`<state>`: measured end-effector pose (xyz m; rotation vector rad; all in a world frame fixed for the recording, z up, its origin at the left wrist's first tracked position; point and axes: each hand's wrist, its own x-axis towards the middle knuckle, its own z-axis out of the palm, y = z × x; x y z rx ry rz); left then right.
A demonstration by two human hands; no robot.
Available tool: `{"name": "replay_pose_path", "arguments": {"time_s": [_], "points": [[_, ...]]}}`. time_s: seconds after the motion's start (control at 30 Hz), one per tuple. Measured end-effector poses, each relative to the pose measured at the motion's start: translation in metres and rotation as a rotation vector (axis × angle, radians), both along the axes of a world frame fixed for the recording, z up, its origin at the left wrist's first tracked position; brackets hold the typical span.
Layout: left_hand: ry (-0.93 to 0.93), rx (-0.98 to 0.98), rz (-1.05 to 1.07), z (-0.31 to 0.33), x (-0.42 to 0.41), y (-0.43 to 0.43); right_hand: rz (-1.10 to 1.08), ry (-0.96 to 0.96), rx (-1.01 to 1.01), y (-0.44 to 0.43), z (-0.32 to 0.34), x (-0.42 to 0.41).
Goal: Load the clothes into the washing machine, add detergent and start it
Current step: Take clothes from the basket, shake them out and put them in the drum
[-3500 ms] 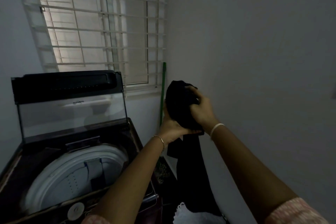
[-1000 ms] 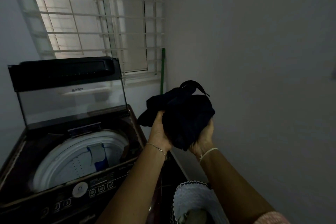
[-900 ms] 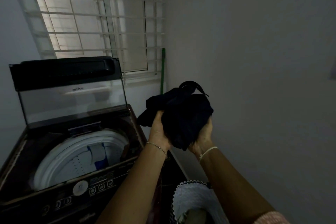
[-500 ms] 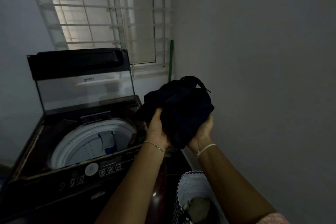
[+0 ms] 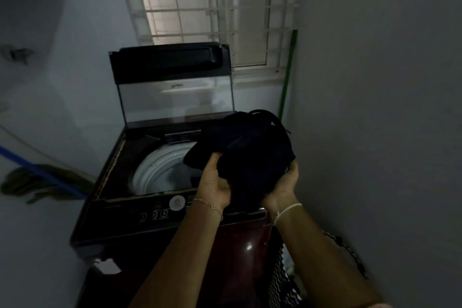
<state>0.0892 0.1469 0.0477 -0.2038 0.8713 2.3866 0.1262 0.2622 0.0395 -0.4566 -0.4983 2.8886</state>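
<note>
Top-loading washing machine (image 5: 175,207) with glass lid (image 5: 175,92) raised upright at the far side, exposing the white drum rim (image 5: 155,167). Bundled dark garment (image 5: 250,152) held above the right part of the opening. Left hand (image 5: 215,182) and right hand (image 5: 282,187) cup the bundle from below, fingers curled into the cloth. Round dial (image 5: 177,202) on the near control panel.

Drum opening (image 5: 160,170) of the washing machine (image 5: 175,210) lies open from above; lid (image 5: 172,82) stands upright at the back, blocking entry from behind. A bundle of dark clothes (image 5: 247,152) hangs over the opening's right part; its left part is clear. The wall (image 5: 375,107) crowds the right side, a green pole (image 5: 287,75) in the corner. A patterned basket (image 5: 282,280) fills the gap low right.
</note>
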Motion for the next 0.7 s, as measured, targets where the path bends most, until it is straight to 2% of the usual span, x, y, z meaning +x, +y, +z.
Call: {"name": "replay_pose_path", "arguments": {"time_s": [0.13,0.37,0.5,0.7], "points": [[-0.002,-0.029,0.077,-0.006,-0.042,-0.023,0.052,-0.084,0.054,-0.011,-0.009,-0.044],[0.025,-0.22,0.116,-0.014,-0.154,-0.077,0.198,-0.14,0.161,-0.039,-0.016,-0.14],[-0.125,-0.38,0.176,-0.039,-0.216,-0.112,0.28,-0.122,0.184,-0.05,-0.018,-0.186],[-0.143,-0.5,0.044,-0.074,-0.269,-0.152,0.4,-0.23,0.364,-0.069,-0.038,-0.24]]}}
